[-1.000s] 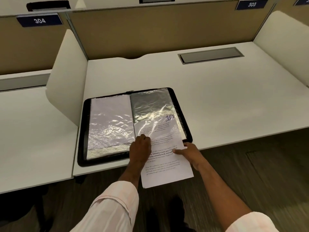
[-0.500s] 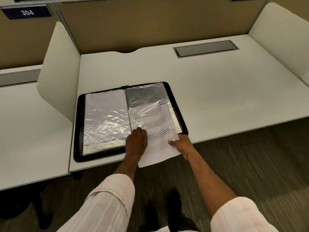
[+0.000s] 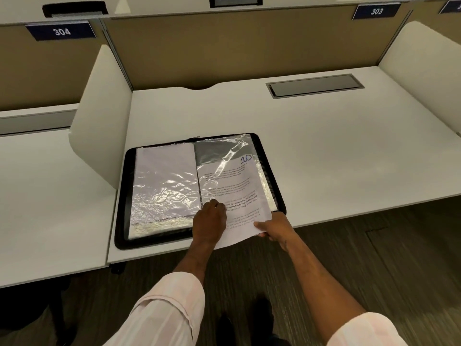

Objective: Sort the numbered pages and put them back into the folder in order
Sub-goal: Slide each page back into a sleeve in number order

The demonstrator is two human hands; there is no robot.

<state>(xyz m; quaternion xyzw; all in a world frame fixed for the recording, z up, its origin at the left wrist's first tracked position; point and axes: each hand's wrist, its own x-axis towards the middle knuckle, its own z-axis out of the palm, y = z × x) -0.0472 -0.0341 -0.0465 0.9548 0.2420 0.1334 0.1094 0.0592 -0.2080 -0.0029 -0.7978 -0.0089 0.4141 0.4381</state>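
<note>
A study hall or office: partitioned desks (image 3: 324, 151) numbered 303, 304.

White desk (image 3: 324, 151) with grey recessed cable hatch (image 3: 314, 86) near its rear edge; tan back panel (image 3: 237, 46) behind; white side divider (image 3: 102, 116) at left; number plates 304 (image 3: 61, 31) and 303 (image 3: 376, 11) above; dark wood-pattern floor (image 3: 374, 258) below.
</note>
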